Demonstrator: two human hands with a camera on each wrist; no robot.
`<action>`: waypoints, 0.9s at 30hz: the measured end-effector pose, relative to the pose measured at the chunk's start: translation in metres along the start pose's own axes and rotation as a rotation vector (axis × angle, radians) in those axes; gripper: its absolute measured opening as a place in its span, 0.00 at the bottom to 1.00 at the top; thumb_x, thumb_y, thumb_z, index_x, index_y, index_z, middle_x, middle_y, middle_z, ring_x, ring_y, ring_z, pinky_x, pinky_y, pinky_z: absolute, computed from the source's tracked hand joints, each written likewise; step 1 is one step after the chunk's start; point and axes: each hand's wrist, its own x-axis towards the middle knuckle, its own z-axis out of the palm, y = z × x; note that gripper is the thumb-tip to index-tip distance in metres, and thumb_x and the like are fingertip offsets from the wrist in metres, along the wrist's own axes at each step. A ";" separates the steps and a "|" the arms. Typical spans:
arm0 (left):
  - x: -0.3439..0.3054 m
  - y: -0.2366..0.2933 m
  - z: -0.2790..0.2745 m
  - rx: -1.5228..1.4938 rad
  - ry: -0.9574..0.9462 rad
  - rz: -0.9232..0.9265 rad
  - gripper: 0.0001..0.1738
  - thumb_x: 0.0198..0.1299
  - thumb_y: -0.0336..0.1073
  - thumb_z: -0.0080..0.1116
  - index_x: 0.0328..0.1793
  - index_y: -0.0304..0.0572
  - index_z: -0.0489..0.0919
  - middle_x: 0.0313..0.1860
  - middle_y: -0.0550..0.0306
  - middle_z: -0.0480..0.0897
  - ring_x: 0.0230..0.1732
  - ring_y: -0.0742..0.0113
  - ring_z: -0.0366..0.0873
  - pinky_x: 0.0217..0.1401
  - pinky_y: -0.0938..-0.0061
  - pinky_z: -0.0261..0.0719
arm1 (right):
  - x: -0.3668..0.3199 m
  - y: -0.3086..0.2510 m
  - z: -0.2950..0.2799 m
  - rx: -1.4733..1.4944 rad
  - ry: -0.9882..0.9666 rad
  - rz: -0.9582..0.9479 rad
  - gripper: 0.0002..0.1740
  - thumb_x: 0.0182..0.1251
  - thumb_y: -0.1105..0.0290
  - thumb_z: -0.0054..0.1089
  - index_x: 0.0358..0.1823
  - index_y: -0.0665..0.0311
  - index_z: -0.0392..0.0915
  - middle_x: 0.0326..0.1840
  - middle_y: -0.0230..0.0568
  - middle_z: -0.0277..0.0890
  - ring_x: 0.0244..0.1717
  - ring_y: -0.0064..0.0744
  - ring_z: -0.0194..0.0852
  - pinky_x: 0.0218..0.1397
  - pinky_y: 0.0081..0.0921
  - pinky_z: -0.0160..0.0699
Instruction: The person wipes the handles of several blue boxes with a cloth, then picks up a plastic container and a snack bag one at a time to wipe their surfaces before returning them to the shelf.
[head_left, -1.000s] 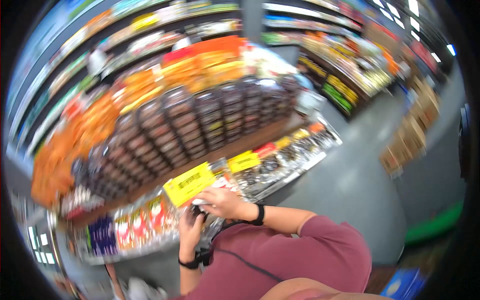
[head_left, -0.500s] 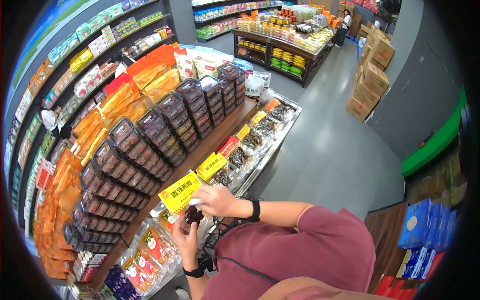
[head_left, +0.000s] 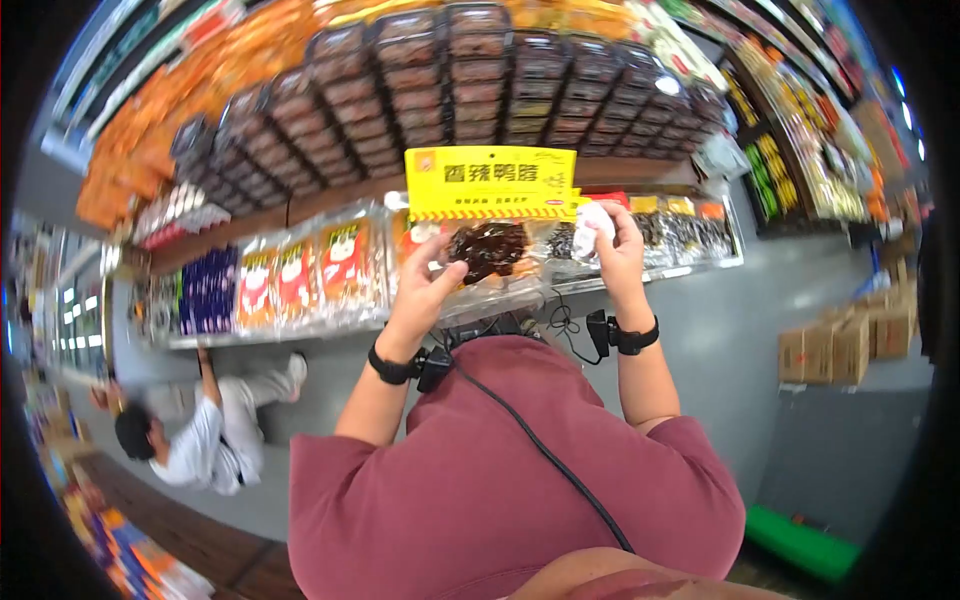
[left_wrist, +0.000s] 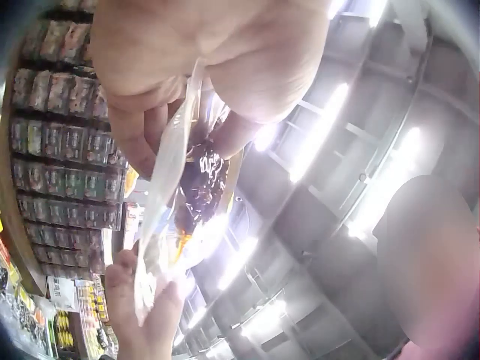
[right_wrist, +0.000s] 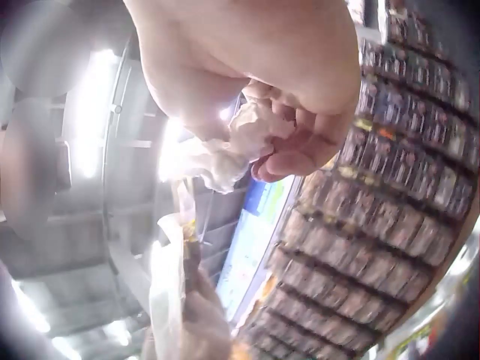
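My left hand (head_left: 418, 292) grips the lower left of a clear plastic food packet (head_left: 487, 250). Dark, glossy pieces fill it, under a yellow header card (head_left: 490, 180) with large black characters. In the left wrist view the packet (left_wrist: 166, 187) is seen edge-on, pinched between thumb and fingers. A crumpled white tissue (head_left: 593, 228) is held in my right hand (head_left: 624, 262), just right of the packet's header. The right wrist view shows the tissue (right_wrist: 247, 139) bunched between thumb and curled fingers, with the packet (right_wrist: 171, 292) below it.
Behind the packet rise stacked dark plastic boxes (head_left: 410, 95) on a wooden ledge. A metal-edged tray holds red-labelled packs (head_left: 343, 262) on the left and dark packets on the right. A person in white (head_left: 205, 440) crouches at lower left. Cardboard boxes (head_left: 825, 350) stand at right.
My right hand has moved off the packet to the right, keeping the tissue. The packet, earlier tilted, now hangs level and faces me. The head view has turned toward the stacked boxes.
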 end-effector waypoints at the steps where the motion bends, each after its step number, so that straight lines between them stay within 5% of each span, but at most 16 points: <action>1: -0.004 0.014 0.009 -0.191 -0.020 -0.025 0.29 0.67 0.33 0.66 0.70 0.28 0.70 0.60 0.53 0.80 0.55 0.70 0.80 0.58 0.75 0.78 | 0.000 0.005 0.008 0.140 -0.086 0.013 0.14 0.71 0.76 0.59 0.57 0.67 0.75 0.48 0.36 0.82 0.45 0.21 0.81 0.47 0.22 0.82; 3: -0.007 0.027 0.023 -0.394 -0.040 -0.022 0.28 0.69 0.32 0.64 0.70 0.28 0.69 0.60 0.54 0.80 0.53 0.70 0.80 0.57 0.75 0.79 | -0.006 -0.001 0.020 0.369 -0.263 0.075 0.15 0.73 0.74 0.59 0.59 0.66 0.74 0.50 0.35 0.81 0.46 0.20 0.80 0.47 0.20 0.83; 5: -0.003 0.018 0.021 -0.228 -0.036 -0.078 0.28 0.71 0.31 0.61 0.73 0.32 0.66 0.60 0.51 0.80 0.54 0.68 0.81 0.59 0.72 0.79 | -0.015 -0.019 0.039 0.610 -0.394 0.205 0.16 0.74 0.72 0.59 0.60 0.65 0.72 0.51 0.36 0.81 0.50 0.22 0.80 0.53 0.23 0.82; 8: -0.003 0.005 0.021 -0.060 0.001 -0.036 0.30 0.71 0.29 0.61 0.76 0.35 0.64 0.63 0.47 0.78 0.59 0.66 0.80 0.64 0.70 0.78 | -0.015 -0.028 0.049 0.479 -0.567 0.137 0.17 0.73 0.73 0.60 0.61 0.65 0.72 0.53 0.38 0.81 0.52 0.24 0.80 0.56 0.25 0.81; 9: -0.009 0.019 0.023 0.114 -0.099 0.023 0.31 0.78 0.43 0.53 0.79 0.39 0.61 0.66 0.47 0.76 0.61 0.66 0.78 0.65 0.69 0.77 | -0.018 -0.032 0.060 0.392 -0.603 0.054 0.18 0.72 0.74 0.62 0.60 0.65 0.72 0.54 0.38 0.81 0.53 0.25 0.80 0.56 0.26 0.80; 12: -0.017 0.007 0.016 0.026 -0.238 0.195 0.34 0.78 0.52 0.48 0.82 0.45 0.56 0.68 0.49 0.74 0.64 0.63 0.76 0.69 0.66 0.75 | -0.032 -0.048 0.091 -0.052 -0.559 -0.117 0.17 0.65 0.73 0.69 0.53 0.65 0.78 0.52 0.40 0.82 0.53 0.29 0.80 0.57 0.28 0.78; 13: -0.019 0.018 0.017 -0.443 -0.359 -0.101 0.48 0.70 0.74 0.41 0.82 0.45 0.58 0.73 0.50 0.70 0.70 0.58 0.73 0.72 0.60 0.73 | -0.027 -0.047 0.100 -0.240 -0.515 -0.468 0.16 0.61 0.73 0.70 0.50 0.65 0.81 0.49 0.44 0.82 0.50 0.39 0.81 0.54 0.32 0.79; 16: -0.036 0.030 0.007 -0.410 -0.391 -0.050 0.62 0.56 0.88 0.36 0.82 0.47 0.59 0.75 0.52 0.68 0.74 0.54 0.69 0.75 0.52 0.70 | -0.034 -0.056 0.113 -0.291 -0.443 -0.530 0.15 0.60 0.73 0.71 0.48 0.65 0.82 0.45 0.46 0.81 0.48 0.46 0.81 0.52 0.35 0.79; 17: -0.039 0.030 0.006 -0.548 -0.411 -0.219 0.72 0.45 0.94 0.40 0.84 0.45 0.54 0.77 0.51 0.66 0.78 0.52 0.64 0.76 0.45 0.69 | -0.034 -0.055 0.115 -0.331 -0.416 -0.565 0.15 0.60 0.73 0.71 0.48 0.66 0.82 0.42 0.46 0.80 0.45 0.46 0.81 0.49 0.36 0.79; 21: -0.042 0.030 0.009 -0.719 -0.451 -0.118 0.69 0.45 0.94 0.39 0.84 0.52 0.56 0.79 0.52 0.65 0.77 0.51 0.66 0.76 0.32 0.63 | -0.028 -0.049 0.113 -0.404 -0.368 -0.535 0.15 0.59 0.74 0.71 0.47 0.67 0.82 0.42 0.47 0.82 0.43 0.46 0.83 0.45 0.34 0.80; 24: -0.043 0.030 0.007 -0.680 -0.525 -0.101 0.62 0.53 0.86 0.47 0.84 0.53 0.55 0.80 0.52 0.63 0.78 0.49 0.64 0.77 0.27 0.59 | -0.030 -0.051 0.113 -0.448 -0.385 -0.516 0.16 0.60 0.73 0.71 0.49 0.67 0.82 0.43 0.47 0.83 0.42 0.45 0.84 0.46 0.33 0.80; 25: -0.042 0.030 0.003 -0.835 -0.520 -0.169 0.58 0.53 0.68 0.69 0.83 0.47 0.58 0.77 0.51 0.67 0.76 0.53 0.67 0.76 0.34 0.65 | -0.031 -0.052 0.114 -0.445 -0.386 -0.515 0.16 0.60 0.73 0.71 0.49 0.67 0.82 0.43 0.47 0.83 0.42 0.45 0.84 0.46 0.33 0.80; 27: -0.044 0.031 0.004 -0.778 -0.479 -0.152 0.57 0.55 0.73 0.61 0.83 0.48 0.58 0.77 0.50 0.67 0.77 0.51 0.66 0.77 0.34 0.63 | -0.035 -0.054 0.116 -0.359 -0.375 -0.472 0.16 0.62 0.71 0.71 0.49 0.68 0.81 0.42 0.47 0.84 0.42 0.43 0.86 0.46 0.32 0.81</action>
